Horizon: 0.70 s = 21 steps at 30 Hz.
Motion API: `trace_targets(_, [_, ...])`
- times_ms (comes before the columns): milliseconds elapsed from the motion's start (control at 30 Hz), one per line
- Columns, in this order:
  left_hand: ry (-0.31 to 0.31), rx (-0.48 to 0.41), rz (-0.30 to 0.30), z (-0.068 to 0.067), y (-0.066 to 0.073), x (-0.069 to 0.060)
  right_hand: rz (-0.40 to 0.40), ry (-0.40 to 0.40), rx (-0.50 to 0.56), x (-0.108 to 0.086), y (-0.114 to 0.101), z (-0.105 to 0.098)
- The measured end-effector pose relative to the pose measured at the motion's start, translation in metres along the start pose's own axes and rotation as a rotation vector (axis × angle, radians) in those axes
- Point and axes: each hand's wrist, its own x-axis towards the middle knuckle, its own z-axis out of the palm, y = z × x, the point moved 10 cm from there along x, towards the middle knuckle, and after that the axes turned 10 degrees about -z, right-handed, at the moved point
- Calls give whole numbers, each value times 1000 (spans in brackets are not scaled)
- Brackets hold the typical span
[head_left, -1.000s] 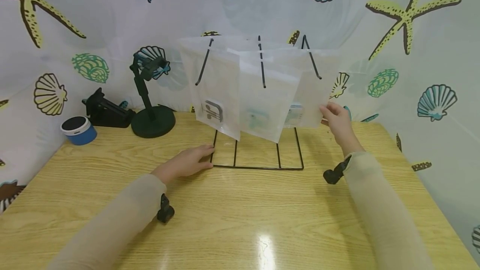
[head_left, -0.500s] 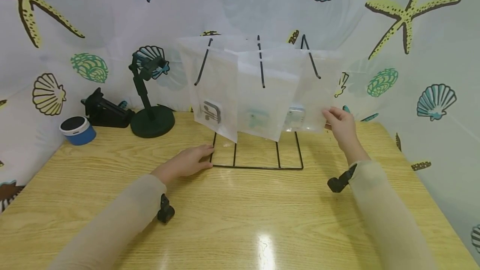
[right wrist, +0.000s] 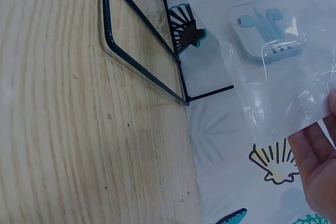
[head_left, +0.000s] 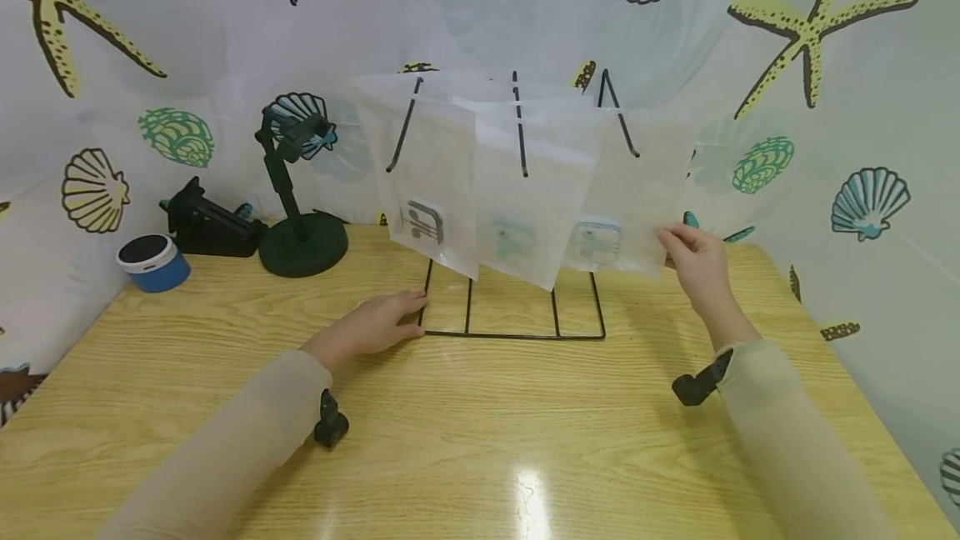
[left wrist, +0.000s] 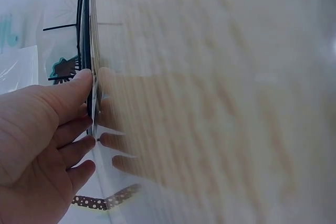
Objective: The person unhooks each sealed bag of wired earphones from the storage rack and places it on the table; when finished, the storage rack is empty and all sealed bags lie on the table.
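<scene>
Three translucent bags hang from the hooks of a black wire rack. The left bag shows a dark-outlined case, the middle bag a pale teal item. Inside the right bag, the right wrist view shows a clear case with earphones. My right hand pinches that bag's lower right edge between thumb and fingers. My left hand rests on the table at the rack's left base corner, fingertips touching the wire; in the left wrist view this hand has its fingers extended.
On the wooden table, a blue round device, a black stand and a dark green stand with a round base are at the back left. Behind them hangs a sheet printed with shells and starfish.
My right hand has moved right and slightly down with the right bag's edge, spreading that bag so its case shows more fully. My left hand has stayed at the rack's corner.
</scene>
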Motion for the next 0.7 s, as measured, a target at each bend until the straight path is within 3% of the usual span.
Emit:
trace_targets(433, [-3, 27, -7, -1, 3, -2, -70, 0, -155, -20, -20, -17])
trace_targets(700, [-4, 26, -9, 0, 3, -2, -156, 18, -177, -33, -37, -25])
